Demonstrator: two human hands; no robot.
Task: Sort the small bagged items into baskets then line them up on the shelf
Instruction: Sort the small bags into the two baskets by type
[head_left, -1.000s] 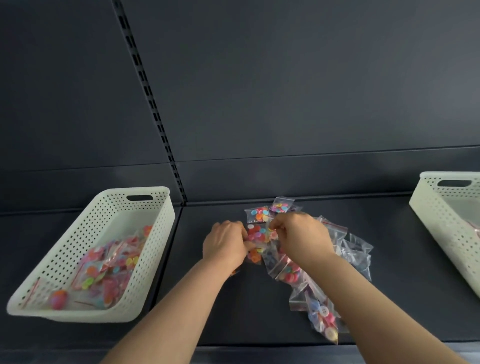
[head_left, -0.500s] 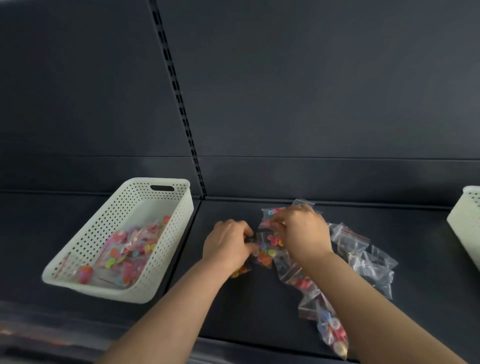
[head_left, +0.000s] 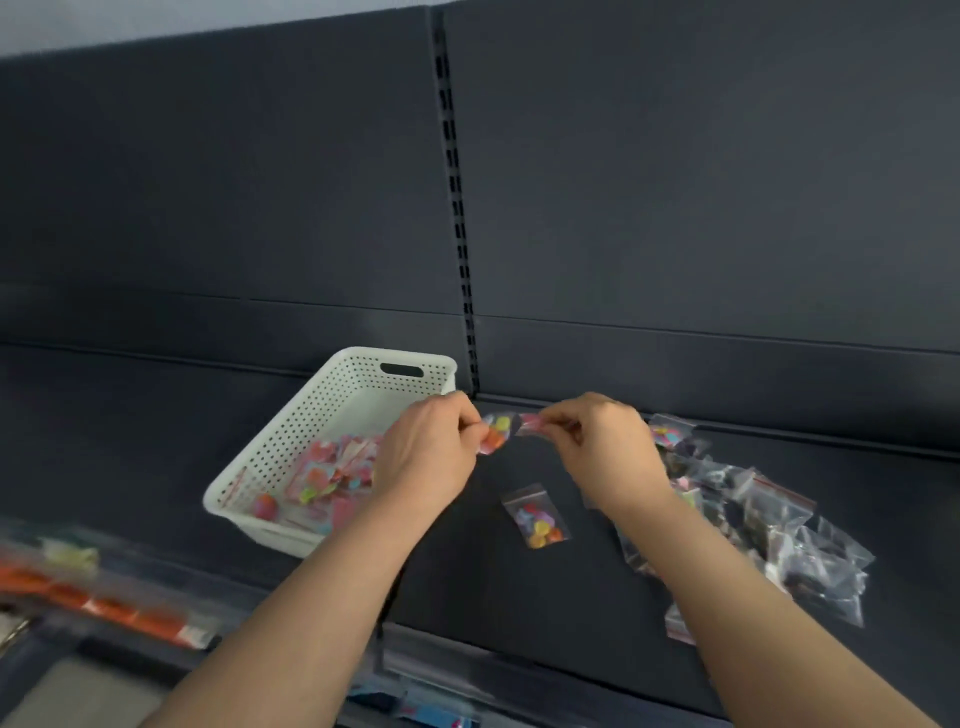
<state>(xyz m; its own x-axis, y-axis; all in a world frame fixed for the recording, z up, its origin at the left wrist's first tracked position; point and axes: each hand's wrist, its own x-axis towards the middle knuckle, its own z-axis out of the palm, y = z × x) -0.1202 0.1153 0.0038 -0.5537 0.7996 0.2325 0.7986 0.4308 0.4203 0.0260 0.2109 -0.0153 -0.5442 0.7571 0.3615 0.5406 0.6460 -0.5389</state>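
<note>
Above the dark shelf (head_left: 571, 587), left hand (head_left: 423, 457) and right hand (head_left: 608, 452) pinch one small bag (head_left: 501, 431) between them.
On the shelf's left stands a white perforated basket (head_left: 311, 415) holding a heap of bagged items (head_left: 332, 473), mostly pink; at the right lies a loose pile of clear bags (head_left: 769, 519), partly hidden by the right forearm (head_left: 737, 587); both hands hang raised between basket and pile, fingers curled, each gripping one end of the small bag of coloured pieces; smallest, a single bag (head_left: 536, 515) lies flat on the shelf below the hands, apart from basket and pile alike.
</note>
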